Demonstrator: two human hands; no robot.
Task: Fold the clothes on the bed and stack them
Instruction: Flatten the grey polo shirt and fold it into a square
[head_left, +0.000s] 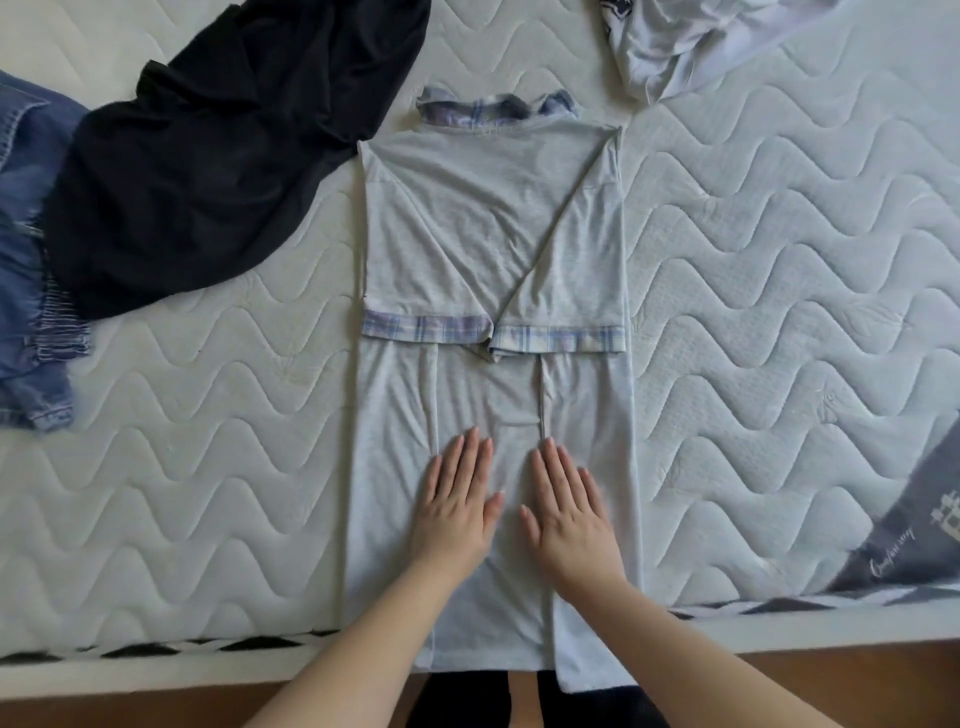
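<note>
A light grey shirt (483, 228) with plaid collar and plaid sleeve cuffs lies flat on the mattress (779, 312), both sides and sleeves folded inward into a long narrow strip. Its hem hangs over the bed's near edge. My left hand (460, 499) and my right hand (569, 506) rest side by side, palms down with straight fingers, on the lower half of the shirt.
A black garment (218, 156) lies crumpled at the upper left, partly over blue denim (26, 260) at the left edge. A white garment (685, 41) is bunched at the top right. A grey printed cloth (914, 535) lies at the right. A wooden floor (130, 706) shows below the bed.
</note>
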